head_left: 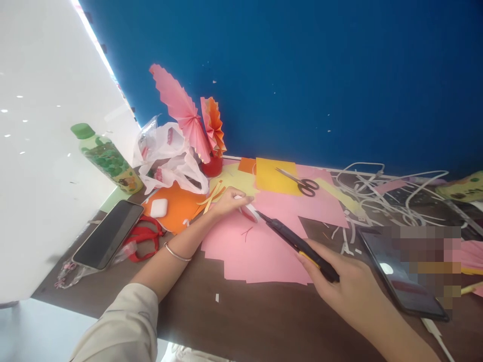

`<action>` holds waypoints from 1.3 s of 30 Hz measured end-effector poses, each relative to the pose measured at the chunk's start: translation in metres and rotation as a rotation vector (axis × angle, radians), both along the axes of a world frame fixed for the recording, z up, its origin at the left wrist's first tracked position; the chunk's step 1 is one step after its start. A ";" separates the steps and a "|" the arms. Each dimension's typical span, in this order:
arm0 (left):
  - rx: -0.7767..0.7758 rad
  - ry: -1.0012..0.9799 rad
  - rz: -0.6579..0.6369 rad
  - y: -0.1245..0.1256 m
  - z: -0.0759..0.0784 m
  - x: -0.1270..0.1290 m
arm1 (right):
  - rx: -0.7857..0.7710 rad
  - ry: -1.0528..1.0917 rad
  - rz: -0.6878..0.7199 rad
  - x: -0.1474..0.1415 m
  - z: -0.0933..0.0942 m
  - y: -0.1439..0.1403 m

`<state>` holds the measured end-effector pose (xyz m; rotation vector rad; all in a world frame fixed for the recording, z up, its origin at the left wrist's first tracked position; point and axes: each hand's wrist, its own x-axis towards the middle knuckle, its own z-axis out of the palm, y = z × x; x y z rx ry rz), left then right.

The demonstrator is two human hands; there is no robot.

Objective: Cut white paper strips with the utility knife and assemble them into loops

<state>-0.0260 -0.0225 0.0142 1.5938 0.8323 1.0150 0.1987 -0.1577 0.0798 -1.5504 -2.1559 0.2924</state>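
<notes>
A pale sleeve point(121, 322) came nearest the camera; at the end of that arm the left hand point(228, 201) had its grip clamped on a white-and-red strip point(251, 209) over the pink sheets point(234, 256). The right hand's point(345, 281) grip was closed around a black tool point(289, 236), its narrow tip pointing at the strip, though contact could not be told. Scissors point(301, 183) lay farther back on the tabletop point(196, 311), partly across a yellow sheet point(267, 176).

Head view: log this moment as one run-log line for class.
left hand: holding white-and-red piece; right hand: gripping black tool, tip near piece; scissors: on paper
</notes>
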 end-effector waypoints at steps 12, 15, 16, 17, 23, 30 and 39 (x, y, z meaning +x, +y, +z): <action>-0.086 -0.065 0.023 0.005 -0.009 -0.002 | -0.003 0.029 -0.004 0.005 -0.010 -0.003; -0.158 -0.110 -0.022 0.004 -0.012 -0.001 | -0.055 0.035 -0.034 0.004 -0.004 -0.001; -0.158 -0.111 -0.036 0.004 -0.012 0.000 | -0.077 0.033 -0.032 0.004 -0.002 -0.001; -0.132 -0.098 -0.030 0.003 -0.011 0.001 | -0.095 0.030 -0.029 0.005 0.000 0.000; 0.304 0.094 0.308 -0.007 0.002 0.012 | -0.089 0.025 -0.057 0.005 0.000 0.003; 0.273 0.171 0.316 -0.011 0.005 0.015 | 0.058 -0.021 -0.029 0.000 -0.010 0.001; 0.157 0.110 0.310 -0.005 0.001 0.012 | 0.087 -0.017 -0.020 -0.003 -0.019 0.000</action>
